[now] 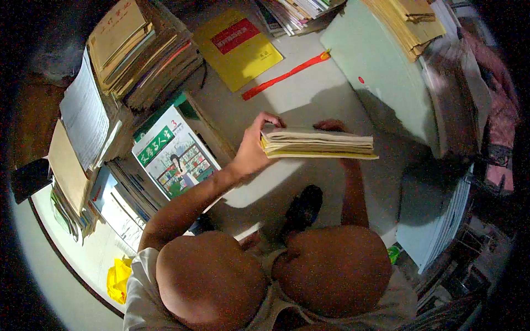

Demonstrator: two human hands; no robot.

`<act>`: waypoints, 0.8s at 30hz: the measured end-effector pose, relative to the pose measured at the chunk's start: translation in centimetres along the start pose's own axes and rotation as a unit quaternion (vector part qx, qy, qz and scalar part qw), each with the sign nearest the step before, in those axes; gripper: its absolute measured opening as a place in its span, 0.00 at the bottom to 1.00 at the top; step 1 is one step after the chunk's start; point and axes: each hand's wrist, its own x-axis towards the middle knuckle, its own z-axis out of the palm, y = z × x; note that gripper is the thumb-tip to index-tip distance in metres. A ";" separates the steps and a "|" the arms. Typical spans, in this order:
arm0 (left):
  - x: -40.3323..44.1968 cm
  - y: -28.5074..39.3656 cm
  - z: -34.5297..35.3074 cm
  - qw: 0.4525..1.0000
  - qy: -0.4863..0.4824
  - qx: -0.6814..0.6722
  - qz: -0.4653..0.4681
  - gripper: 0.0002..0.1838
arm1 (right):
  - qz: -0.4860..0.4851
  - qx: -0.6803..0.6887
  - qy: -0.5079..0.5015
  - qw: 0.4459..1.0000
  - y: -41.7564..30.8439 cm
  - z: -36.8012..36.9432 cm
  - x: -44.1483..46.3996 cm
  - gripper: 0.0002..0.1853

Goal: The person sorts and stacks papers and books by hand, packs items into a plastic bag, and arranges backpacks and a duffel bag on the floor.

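Observation:
A small stack of booklets (320, 142) with worn, cream page edges and a yellow cover at the bottom is held level above the floor, in front of my knees. My left hand (255, 144) grips its left end, thumb and fingers wrapped around the edge. Behind the far side, the fingers of my right hand (330, 126) show over the edge, and the stack hides the rest of that hand. Beyond my hands lie a yellow booklet (240, 49) with a red title block and a red ribbon (286, 75).
To the left, a magazine (176, 153) with an illustrated cover tops one pile, near a tall stack of old papers (146, 55). A pale green box or board (381, 66) stands at right, by light blue folders (436, 220). A yellow crumpled bag (118, 280) lies lower left.

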 end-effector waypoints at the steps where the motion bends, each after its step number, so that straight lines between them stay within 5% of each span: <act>1: -0.1 -1.2 0.1 0.998 -0.016 -0.035 -0.042 0.27 | 0.015 -0.009 -0.012 1.000 0.2 0.2 0.0 0.20; 5: -0.5 -4.8 0.2 0.971 -0.001 -0.173 -0.163 0.25 | -0.037 0.057 -0.040 0.997 3.6 -0.7 -0.5 0.21; 7: -0.6 -4.0 0.2 0.965 0.023 -0.188 -0.181 0.25 | 0.117 0.379 0.073 0.915 8.3 -4.8 -2.7 0.22; 9: -0.3 -3.8 1.1 0.994 0.023 -0.089 -0.054 0.29 | 0.195 0.520 0.126 0.822 7.2 -3.8 -2.2 0.24; 10: -0.6 -4.7 1.9 0.981 0.045 -0.159 -0.106 0.32 | 0.162 0.220 0.125 0.954 3.0 -0.9 -0.7 0.26; 12: -1.0 -7.0 3.0 0.966 0.067 -0.200 -0.146 0.32 | 0.189 -0.103 0.058 0.975 2.7 -0.9 0.2 0.33; 15: -2.2 -13.7 4.7 0.935 0.085 -0.264 -0.220 0.30 | 0.232 -0.018 0.060 0.971 6.2 -0.7 1.4 0.31; 16: -2.8 -15.5 5.4 0.880 0.123 -0.352 -0.294 0.28 | 0.281 -0.011 0.060 0.958 -0.1 2.8 3.1 0.30; 18: -1.3 -9.0 4.1 0.859 0.147 -0.277 -0.405 0.25 | 0.281 -0.102 0.034 0.954 5.5 0.1 3.4 0.29; 20: -1.9 -12.8 4.6 0.857 0.134 -0.274 -0.416 0.24 | 0.280 -0.187 0.011 0.941 7.5 -0.8 3.4 0.28; 24: -1.6 -11.3 3.7 0.801 0.145 -0.368 -0.449 0.23 | 0.291 -0.059 0.011 0.955 5.8 0.6 4.3 0.25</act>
